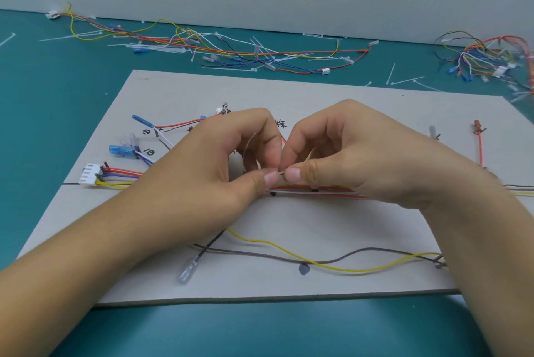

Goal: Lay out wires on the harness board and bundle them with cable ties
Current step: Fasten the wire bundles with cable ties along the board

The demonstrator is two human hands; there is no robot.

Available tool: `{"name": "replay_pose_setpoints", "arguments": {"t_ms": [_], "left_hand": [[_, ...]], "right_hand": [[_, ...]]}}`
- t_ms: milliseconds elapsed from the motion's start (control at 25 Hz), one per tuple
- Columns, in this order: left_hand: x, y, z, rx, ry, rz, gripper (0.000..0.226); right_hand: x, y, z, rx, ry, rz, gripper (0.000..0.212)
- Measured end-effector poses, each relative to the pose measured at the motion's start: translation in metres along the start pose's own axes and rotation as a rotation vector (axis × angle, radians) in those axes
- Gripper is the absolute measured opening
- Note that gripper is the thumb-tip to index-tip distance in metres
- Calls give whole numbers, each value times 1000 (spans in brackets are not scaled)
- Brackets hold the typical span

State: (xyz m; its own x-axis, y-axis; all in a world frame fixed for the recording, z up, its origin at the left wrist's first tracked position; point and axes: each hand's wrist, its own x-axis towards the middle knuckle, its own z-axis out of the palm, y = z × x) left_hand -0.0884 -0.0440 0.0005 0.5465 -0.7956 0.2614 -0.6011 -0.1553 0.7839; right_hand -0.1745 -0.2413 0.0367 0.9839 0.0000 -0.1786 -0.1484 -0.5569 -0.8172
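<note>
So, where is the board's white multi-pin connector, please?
Head view: the white multi-pin connector lies on the harness board, far left, below a blue terminal.

The person's left hand [219, 160] and right hand [346, 154] are bare. The left forearm [101, 241] and right forearm [476, 226] are bare too, uncovered from the wrist to the edge of the picture. The fingers are fairly slender, with fine creases across the knuckles and the thumb joints. The left thumbnail [271, 179] and right thumbnail [292, 174] are cut short and rounded, with a plain natural sheen. The other nails are turned away or too small to tell. The wide lens makes both forearms look broad where they meet the lower corners.
</note>
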Motion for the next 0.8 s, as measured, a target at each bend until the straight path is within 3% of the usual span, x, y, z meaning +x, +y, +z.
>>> {"name": "replay_pose_setpoints", "arguments": {"t_ms": [800], "left_hand": [[1,-1,3,-9,42,-57,21]], "right_hand": [[1,2,4,-78,49,-54,8]]}}
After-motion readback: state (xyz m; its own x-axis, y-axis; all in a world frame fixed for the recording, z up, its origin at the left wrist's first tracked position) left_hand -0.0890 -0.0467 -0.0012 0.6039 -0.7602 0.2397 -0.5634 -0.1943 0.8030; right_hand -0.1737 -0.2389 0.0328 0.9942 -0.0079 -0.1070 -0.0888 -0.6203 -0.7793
